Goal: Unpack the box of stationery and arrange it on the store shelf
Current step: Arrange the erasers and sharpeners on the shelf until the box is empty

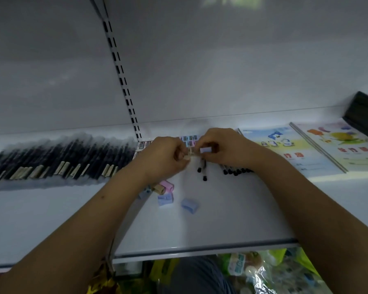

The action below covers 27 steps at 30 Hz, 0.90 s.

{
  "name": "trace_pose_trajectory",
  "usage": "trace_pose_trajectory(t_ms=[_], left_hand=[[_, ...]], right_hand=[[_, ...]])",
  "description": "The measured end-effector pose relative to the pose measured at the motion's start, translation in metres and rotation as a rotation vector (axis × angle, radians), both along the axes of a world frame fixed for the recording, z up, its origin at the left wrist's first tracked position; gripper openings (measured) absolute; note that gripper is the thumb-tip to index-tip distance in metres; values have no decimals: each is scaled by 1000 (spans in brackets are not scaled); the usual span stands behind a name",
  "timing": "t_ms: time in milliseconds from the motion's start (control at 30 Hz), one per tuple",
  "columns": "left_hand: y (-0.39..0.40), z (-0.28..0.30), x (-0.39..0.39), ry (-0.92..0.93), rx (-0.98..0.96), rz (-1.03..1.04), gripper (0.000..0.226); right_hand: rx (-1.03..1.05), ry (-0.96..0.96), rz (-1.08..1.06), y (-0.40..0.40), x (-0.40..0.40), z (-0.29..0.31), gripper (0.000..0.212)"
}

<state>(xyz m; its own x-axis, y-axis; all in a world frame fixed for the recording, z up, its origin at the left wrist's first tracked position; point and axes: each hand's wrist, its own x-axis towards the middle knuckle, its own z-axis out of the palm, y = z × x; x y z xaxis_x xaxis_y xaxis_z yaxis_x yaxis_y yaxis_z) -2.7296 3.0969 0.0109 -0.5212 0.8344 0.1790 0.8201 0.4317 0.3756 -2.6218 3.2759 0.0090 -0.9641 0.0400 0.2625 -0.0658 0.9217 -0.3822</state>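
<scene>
Your right hand (219, 148) pinches a pale blue eraser (206, 150) at the shelf's (221, 219) back, long axis crosswise, touching your left hand (164, 160), which pinches something small; the eraser row (190, 139) lies just beyond both.

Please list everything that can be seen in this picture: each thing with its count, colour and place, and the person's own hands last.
shelf: one, white, across the middle
dark pens: one long row, count unclear, black with pale ends, left on the shelf
black-capped pens: several, under the right wrist; more between the hands
small blocks: several, pink, blue and tan, loose below the left hand
workbooks: two, colourful covers, flat on the right
dark box: one, black, far right
packaged goods: blurred, below the shelf
left hand: pinches something small, beige
right hand: holds a pale lilac block
</scene>
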Motion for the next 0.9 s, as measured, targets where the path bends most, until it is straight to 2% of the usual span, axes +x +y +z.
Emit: trace_pose_trajectory(t_ms=[133, 233, 333, 467, 567, 633, 767, 900], left_hand=[[-5, 0, 3, -56, 0, 16, 10], [-7, -3, 3, -112, 25, 23, 13], [-6, -7, 3, -145, 21, 28, 18], [-10, -7, 3, -73, 51, 61, 11], [-17, -4, 0, 100, 41, 68, 8], [-22, -4, -1, 145, 7, 47, 13], [-29, -7, 0, 140, 8, 15, 18], [-30, -7, -2, 51, 82, 24, 25]], right_hand=[[31, -88, -19, 11, 8, 5, 12], [61, -86, -54, 14, 9, 6, 15], [-11, -49, -41, 10, 8, 6, 16], [-85, -39, -13, 1, 4, 3, 18], [-40, -6, 18, -7, 0, 0, 22], [-13, 10, 27, -11, -3, 0, 23], [36, 15, 37, -17, -6, -1, 22], [12, 45, 7, -22, -9, -2, 16]])
